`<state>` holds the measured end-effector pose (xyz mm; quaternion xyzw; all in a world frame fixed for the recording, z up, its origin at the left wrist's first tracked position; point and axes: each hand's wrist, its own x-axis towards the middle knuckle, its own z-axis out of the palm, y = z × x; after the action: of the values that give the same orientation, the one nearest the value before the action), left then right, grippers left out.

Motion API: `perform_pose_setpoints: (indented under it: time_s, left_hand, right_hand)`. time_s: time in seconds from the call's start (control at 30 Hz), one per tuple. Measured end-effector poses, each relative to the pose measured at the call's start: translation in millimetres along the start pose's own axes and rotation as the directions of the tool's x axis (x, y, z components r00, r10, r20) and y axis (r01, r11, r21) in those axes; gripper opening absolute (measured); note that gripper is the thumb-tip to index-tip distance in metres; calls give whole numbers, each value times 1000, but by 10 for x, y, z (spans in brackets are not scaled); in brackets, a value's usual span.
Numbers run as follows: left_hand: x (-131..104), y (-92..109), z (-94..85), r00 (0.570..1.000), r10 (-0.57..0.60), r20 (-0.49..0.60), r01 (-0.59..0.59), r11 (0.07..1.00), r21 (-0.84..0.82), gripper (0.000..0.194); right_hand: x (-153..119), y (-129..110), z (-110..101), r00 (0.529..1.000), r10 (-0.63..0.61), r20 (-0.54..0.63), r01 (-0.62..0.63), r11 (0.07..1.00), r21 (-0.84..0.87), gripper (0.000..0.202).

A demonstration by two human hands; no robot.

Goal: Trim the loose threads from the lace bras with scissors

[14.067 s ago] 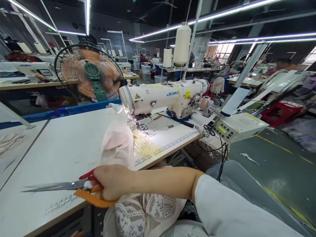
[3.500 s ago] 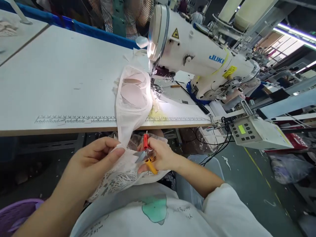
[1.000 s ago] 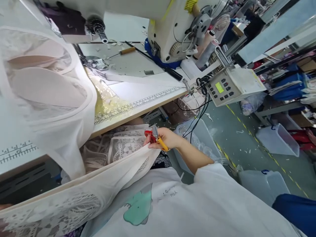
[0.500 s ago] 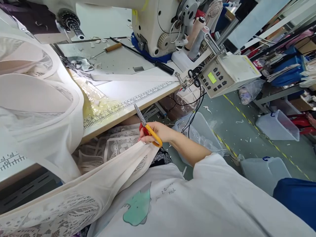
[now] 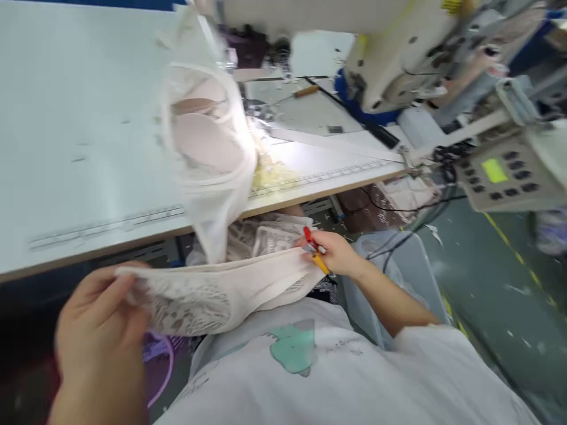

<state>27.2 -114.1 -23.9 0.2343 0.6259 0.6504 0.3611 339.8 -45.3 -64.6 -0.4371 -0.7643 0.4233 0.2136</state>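
Between my two hands a cream lace bra [image 5: 248, 283] is stretched out sideways over my lap. My left hand [image 5: 104, 313] pinches its left end by the top edge. My right hand [image 5: 334, 252] grips the other end, and in the same hand are scissors [image 5: 319, 260] with red and yellow handles; their blades are blurred and partly hidden by the fingers. Another pale bra [image 5: 208, 147] with moulded cups lies across the table edge under the sewing machine, its lower part hanging down towards the stretched one. More lace pieces [image 5: 274, 236] lie below the table edge.
The white table [image 5: 88, 147] carries a printed ruler along its front. A sewing machine [image 5: 385, 65] stands at the back, with a wooden-handled tool [image 5: 305, 91] on its bed. A control box [image 5: 509, 171] sticks out at the right, above a clear plastic bin [image 5: 398, 265] on the floor.
The view has swung left, bringing my left hand into sight at the bra's end. In my right hand the scissors have turned, the blades no longer pointing up and away.
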Motion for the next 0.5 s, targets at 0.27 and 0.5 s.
perform_pose_setpoints:
  time_s: [0.27,0.5]
  left_hand:
    - [-203,254,-242,997,6,-78,-3,1000,30,21]
    - [-404,417,-298,991,-69,-115,87,984,158,20]
  right_hand:
    - [-242,-253,-101,997,-64,53,60,995,83,7]
    - [-427,-383,-153,988,139,69,-153,944,291,15]
